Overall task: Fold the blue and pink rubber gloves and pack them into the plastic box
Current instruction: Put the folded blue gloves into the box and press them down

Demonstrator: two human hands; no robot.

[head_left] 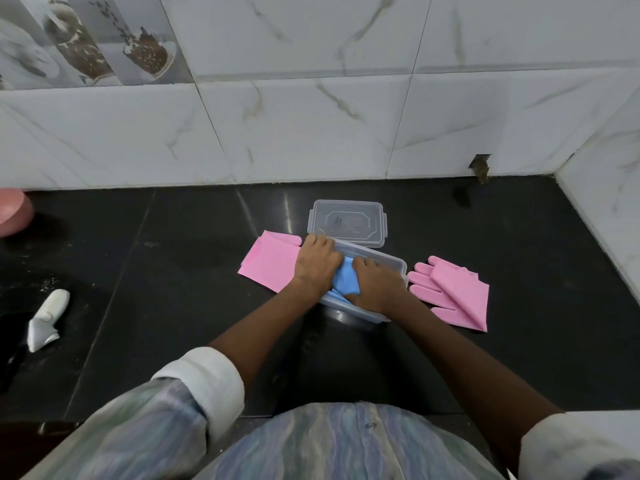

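Both hands, left [317, 266] and right [375, 289], press flat on blue gloves [344, 284] inside plastic box [388, 263].

No words or numbers could be read anywhere. The clear lid [347, 221], lying at about 12 o'clock from the plastic box [375, 263], had a raised shape and a small dark mark in its middle, but the mark was too small and blurry to read. The wall tiles [90, 39] at about 10 o'clock showed only pictures of brown cakes, with no letters on them.
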